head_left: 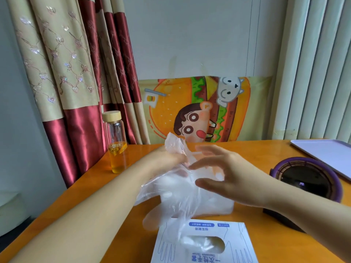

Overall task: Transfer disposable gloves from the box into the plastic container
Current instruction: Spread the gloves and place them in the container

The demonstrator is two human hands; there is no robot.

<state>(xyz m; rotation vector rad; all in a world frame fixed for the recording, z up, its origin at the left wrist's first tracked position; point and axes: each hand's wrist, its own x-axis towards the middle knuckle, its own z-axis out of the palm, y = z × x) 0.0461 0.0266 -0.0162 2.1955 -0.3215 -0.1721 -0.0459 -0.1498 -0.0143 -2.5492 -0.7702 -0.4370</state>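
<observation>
My left grip (pixel 168 157) pinches a clear plastic glove (pixel 173 198) — it hangs over the translucent plastic container (pixel 220 206); my right grip (pixel 234 178) is spread above. The white cardboard box (pixel 206 247) lies at the near edge of the orange tabletop (pixel 252 149).

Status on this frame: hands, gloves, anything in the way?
Left hand grips a bunch of clear gloves, just beyond the glove box. Right hand open, fingers spread beside them. Plastic container mostly hidden behind gloves. Nothing seen blocking.

Soft, even daylight; faint shadows, slight motion blur, wide-angle edge distortion.
</observation>
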